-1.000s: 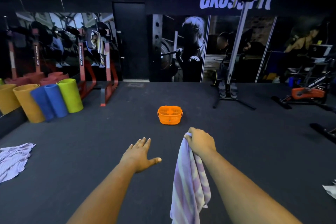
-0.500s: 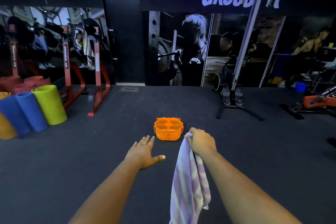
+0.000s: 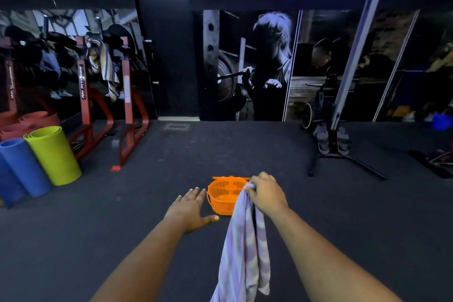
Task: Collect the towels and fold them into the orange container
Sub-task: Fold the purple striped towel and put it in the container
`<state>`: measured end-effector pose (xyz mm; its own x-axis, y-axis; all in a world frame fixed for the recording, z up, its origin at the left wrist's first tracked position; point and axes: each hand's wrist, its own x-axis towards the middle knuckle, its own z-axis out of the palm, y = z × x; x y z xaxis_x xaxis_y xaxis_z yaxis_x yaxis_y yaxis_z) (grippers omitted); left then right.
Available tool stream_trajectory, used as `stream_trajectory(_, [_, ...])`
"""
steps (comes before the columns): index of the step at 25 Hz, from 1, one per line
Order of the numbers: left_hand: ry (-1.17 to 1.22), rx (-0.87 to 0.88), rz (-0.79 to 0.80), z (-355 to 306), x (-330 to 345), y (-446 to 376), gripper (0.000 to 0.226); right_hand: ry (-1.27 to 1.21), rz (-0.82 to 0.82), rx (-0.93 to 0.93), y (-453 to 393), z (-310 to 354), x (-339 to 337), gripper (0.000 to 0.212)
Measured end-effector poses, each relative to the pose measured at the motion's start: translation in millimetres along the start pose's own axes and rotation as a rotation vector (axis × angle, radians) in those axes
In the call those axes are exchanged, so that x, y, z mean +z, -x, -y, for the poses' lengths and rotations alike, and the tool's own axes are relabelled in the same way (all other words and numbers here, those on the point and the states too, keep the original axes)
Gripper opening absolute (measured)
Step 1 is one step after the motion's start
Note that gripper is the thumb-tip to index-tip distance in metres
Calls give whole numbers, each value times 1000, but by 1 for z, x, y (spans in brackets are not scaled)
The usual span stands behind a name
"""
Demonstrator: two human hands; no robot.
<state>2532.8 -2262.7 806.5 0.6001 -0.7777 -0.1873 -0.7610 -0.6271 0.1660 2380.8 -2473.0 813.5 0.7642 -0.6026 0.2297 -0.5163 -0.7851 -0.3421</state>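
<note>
A: Starting at the left, what do we have? The rolled mats point(image 3: 46, 157) used to sit further into view with a loose towel lying on the floor beside them; that towel has slipped out of frame now, and the mats are crowding the left edge.

B: So we've walked forward. The red rack point(image 3: 127, 105) looms larger too, and there's a striped towel point(image 3: 105, 68) draped over it, which we'd judge is one we have yet to collect.

A: Then our left hand point(image 3: 190, 211). Fingers spread flat, palm down, holding nothing, reaching out ahead of us much as it was a second ago.

B: And the orange container point(image 3: 221, 197) is the real change. A second ago it stood well ahead on the floor point(image 3: 98, 240); now it sits just beyond our hands, partly behind the right one.

A: Our right hand point(image 3: 266, 193) keeps its fingers curled tight round the top of the lilac towel point(image 3: 245, 247), which hangs down in a bunched length, unfolded.

B: Which means the carry is nearly finished. In our view the next step is folding, and that needs the free left hand to catch the hanging end before anything goes into the container. It looks empty from here, though the mesh makes that hard to tell.
</note>
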Motion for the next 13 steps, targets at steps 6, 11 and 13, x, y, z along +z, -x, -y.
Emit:
stream_trajectory(6, [94, 9, -22, 2, -24, -142, 114, -441, 177, -130, -144, -28, 19, 19])
stream_trajectory(11, [462, 237, -41, -5, -35, -264, 42, -573, 157, -189, -249, -23, 36, 18])
stream_trajectory(13, [570, 241, -108, -6, -41, -308, 8, -456, 134, -123, -290, -28, 41, 28])
